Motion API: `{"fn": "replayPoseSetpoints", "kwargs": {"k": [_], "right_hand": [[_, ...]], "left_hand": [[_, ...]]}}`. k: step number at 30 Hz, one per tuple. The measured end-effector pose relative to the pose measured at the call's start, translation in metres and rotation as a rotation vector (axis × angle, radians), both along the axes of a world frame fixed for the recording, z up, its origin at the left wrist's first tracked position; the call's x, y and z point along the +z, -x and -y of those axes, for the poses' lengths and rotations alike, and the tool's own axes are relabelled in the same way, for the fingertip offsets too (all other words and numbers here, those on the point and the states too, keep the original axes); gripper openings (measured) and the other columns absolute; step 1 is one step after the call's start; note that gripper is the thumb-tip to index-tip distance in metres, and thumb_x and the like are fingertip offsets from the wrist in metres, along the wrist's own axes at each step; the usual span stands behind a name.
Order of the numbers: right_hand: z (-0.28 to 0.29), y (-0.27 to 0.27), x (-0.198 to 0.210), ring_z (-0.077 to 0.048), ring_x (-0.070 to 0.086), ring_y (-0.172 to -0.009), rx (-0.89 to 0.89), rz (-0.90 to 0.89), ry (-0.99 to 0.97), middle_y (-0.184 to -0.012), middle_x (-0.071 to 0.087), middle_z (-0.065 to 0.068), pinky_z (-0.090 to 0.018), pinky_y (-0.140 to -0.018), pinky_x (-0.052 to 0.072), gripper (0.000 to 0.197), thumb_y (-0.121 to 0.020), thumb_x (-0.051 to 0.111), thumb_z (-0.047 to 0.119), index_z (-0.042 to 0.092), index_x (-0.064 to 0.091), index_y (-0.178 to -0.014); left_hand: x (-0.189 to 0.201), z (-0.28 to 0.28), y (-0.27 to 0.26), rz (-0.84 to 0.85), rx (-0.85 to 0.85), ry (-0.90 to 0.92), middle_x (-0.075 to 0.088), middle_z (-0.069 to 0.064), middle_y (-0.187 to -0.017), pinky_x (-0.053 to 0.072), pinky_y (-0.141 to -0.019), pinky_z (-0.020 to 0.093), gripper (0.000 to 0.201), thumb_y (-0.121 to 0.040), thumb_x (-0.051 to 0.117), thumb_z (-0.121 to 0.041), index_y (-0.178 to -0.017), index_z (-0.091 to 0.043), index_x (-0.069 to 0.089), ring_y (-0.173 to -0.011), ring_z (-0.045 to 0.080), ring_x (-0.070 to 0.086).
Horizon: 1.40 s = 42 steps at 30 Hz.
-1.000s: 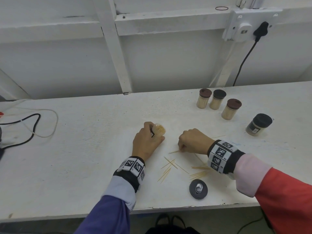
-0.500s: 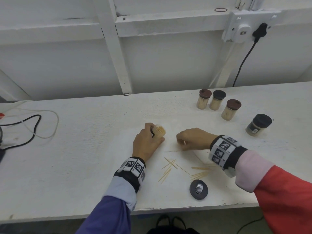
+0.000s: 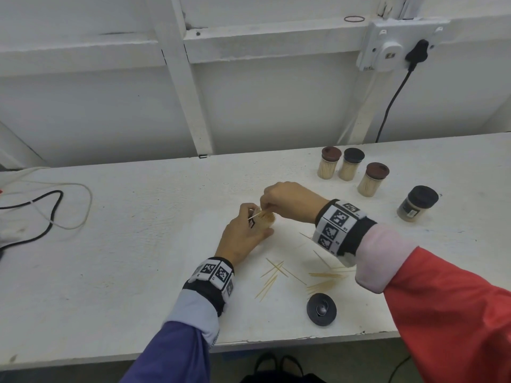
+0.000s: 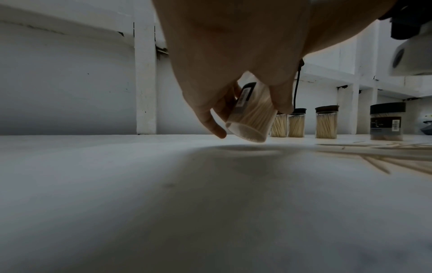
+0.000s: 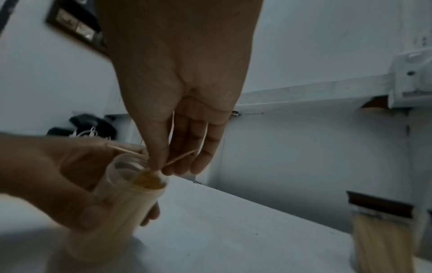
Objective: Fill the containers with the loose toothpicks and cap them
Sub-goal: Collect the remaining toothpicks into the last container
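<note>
My left hand [image 3: 244, 233] grips an open clear container [image 3: 265, 219] packed with toothpicks, tilted and lifted a little off the white table [image 3: 116, 244]; its base [image 4: 247, 132] hangs just above the surface. My right hand [image 3: 287, 201] is right over the container's mouth [image 5: 140, 173], pinching a few toothpicks [image 5: 181, 157] between thumb and fingers at the rim. One toothpick [image 3: 255, 215] sticks out leftward across the mouth. Loose toothpicks [image 3: 279, 275] lie scattered on the table nearer me. A black cap [image 3: 321, 309] lies upside down near the front edge.
Three capped toothpick jars [image 3: 349, 168] stand at the back right, with a wider black-lidded jar [image 3: 417, 204] to their right. Black and white cables [image 3: 49, 208] lie at the far left. A wall socket with a plugged lead [image 3: 392, 48] sits above.
My right hand has risen from the loose toothpicks on the table and moved left and back to the container's mouth, carrying toothpicks. The left hand has tilted the container slightly.
</note>
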State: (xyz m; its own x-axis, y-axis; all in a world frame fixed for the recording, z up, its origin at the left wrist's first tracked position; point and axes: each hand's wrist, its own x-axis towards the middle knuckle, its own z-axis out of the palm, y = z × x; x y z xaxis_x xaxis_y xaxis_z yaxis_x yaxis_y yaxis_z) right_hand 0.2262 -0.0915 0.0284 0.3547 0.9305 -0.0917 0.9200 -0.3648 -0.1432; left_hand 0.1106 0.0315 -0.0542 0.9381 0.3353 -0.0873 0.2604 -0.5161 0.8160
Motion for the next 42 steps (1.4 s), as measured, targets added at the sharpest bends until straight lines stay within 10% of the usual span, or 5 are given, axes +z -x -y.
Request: {"fn": "replayPoseSetpoints", "kwargs": {"k": [23,30,37,42], "right_hand": [[0.017,-0.018,0.002,-0.007,0.062,-0.065,-0.153,-0.250,-0.108,-0.067,0.061,0.014,-0.032,-0.071,0.054,0.007,-0.083,0.069,0.010,0.016,0.073,-0.085],[0.000,-0.011,0.003,-0.005,0.054,-0.070,-0.068,-0.269,-0.175,-0.084,0.071,-0.002,-0.015,-0.065,0.042,0.007,-0.082,0.071,0.007,0.011,0.076,-0.086],[-0.006,-0.004,-0.007,-0.011,0.062,-0.080,-0.065,-0.369,-0.377,-0.087,0.068,0.003,-0.031,-0.074,0.054,0.013,-0.078,0.071,0.003,0.009,0.074,-0.089],[0.002,-0.003,-0.019,-0.013,0.041,-0.136,-0.120,-0.310,-0.356,-0.147,0.047,0.000,-0.030,-0.115,0.026,0.045,-0.099,0.053,0.028,0.015,0.048,-0.142]], "left_hand": [[-0.002,-0.003,0.000,0.070,0.059,-0.034,0.059,-0.013,-0.095,0.049,-0.078,0.030,0.056,-0.079,0.077,-0.043,-0.117,-0.033,0.038,-0.088,0.015,0.061],[-0.002,0.000,0.000,0.048,-0.031,0.007,0.061,-0.011,-0.101,0.044,-0.073,0.018,0.055,-0.079,0.078,-0.040,-0.117,-0.033,0.039,-0.090,0.004,0.058],[-0.003,-0.001,-0.001,0.090,-0.013,0.059,0.061,-0.012,-0.107,0.052,-0.087,0.032,0.057,-0.078,0.078,-0.045,-0.118,-0.032,0.040,-0.100,0.008,0.061],[-0.003,-0.001,0.000,0.130,0.036,0.092,0.063,-0.010,-0.110,0.054,-0.087,0.035,0.060,-0.076,0.073,-0.053,-0.120,-0.030,0.041,-0.099,0.009,0.063]]}}
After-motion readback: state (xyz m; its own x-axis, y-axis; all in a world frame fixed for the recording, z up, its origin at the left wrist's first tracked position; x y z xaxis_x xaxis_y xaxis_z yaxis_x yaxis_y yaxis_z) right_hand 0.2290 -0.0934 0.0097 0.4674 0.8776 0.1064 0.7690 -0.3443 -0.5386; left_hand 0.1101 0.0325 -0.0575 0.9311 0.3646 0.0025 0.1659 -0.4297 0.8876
